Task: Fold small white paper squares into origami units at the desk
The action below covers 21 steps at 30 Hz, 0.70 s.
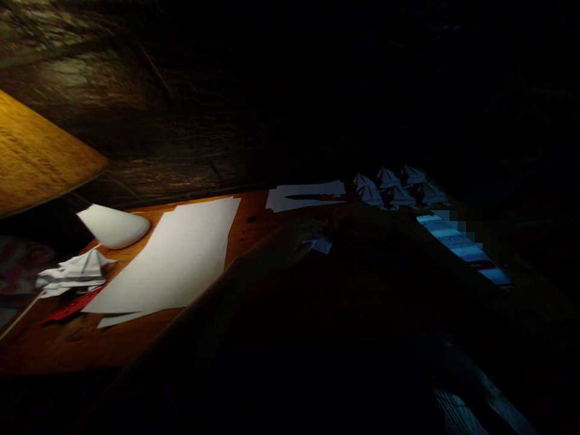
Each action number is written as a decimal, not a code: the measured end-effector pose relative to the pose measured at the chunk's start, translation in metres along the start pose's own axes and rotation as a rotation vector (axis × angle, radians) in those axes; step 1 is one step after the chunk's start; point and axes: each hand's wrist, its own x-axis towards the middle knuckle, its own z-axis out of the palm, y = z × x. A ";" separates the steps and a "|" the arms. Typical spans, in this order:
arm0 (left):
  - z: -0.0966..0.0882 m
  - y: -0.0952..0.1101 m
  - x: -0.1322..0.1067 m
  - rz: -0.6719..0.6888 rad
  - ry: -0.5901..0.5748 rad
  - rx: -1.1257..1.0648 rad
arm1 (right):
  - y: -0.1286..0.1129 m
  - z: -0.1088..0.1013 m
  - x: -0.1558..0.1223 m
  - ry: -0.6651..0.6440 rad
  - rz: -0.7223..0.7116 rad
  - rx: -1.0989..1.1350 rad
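My left hand [294, 238] is closed on a small folded piece of white paper [321, 244], over the middle of the wooden table. Close beside it on the right, my right hand [356, 220] is in deep shadow. Its fingers seem curled in at the same folded paper, though their outline is faint. Behind the hands, a knife [312, 197] with a dark blade and red handle lies across a small stack of cut white sheets [276, 198]. Several folded paper shapes like little boats [399, 194] stand in rows to the right of it.
Large white sheets [181, 254] lie on the table [254, 220] at left. Beside them are a white lamp base [113, 226], a crumpled-looking folded paper [81, 272] and a red object [75, 305]. A lampshade [40, 151] hangs in from the left. A lit screen [462, 248] lies at right.
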 end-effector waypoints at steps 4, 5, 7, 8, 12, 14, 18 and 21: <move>-0.001 0.000 0.000 -0.017 -0.009 0.009 | 0.001 0.000 0.000 0.004 0.024 -0.030; -0.001 0.000 0.000 -0.018 -0.012 0.009 | 0.000 0.000 0.000 -0.002 0.019 -0.049; -0.003 0.002 0.000 -0.012 -0.019 0.011 | -0.002 -0.001 0.001 -0.025 0.005 -0.077; -0.003 0.002 0.000 -0.012 -0.021 0.012 | -0.003 -0.001 0.002 -0.032 0.002 -0.083; -0.005 0.005 0.001 -0.002 -0.016 0.012 | -0.009 -0.004 0.002 -0.063 -0.009 -0.076; -0.004 0.005 0.001 0.012 -0.011 -0.003 | -0.010 -0.005 0.002 -0.084 -0.013 -0.090; -0.003 0.005 0.001 0.016 0.000 -0.033 | -0.010 -0.005 0.002 -0.080 -0.019 -0.143; -0.002 0.004 0.001 0.021 0.000 -0.024 | -0.009 -0.005 0.002 -0.072 -0.031 -0.136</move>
